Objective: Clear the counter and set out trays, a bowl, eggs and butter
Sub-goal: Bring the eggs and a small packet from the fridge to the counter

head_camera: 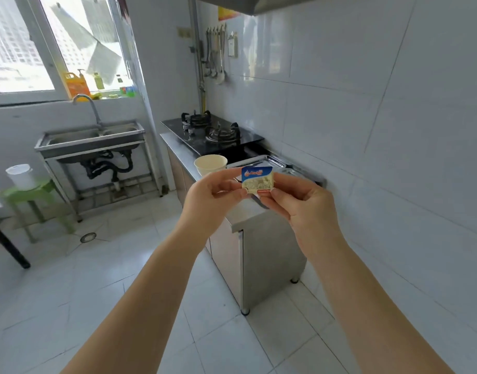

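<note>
The bowl (210, 163) and two trays (261, 162) already sit on the tabletop (241, 221); no eggs show; the butter (257, 178) is in the air above it, pinched between left hand (213, 197) and right hand (302, 205) fingers, judged nearly last.
</note>
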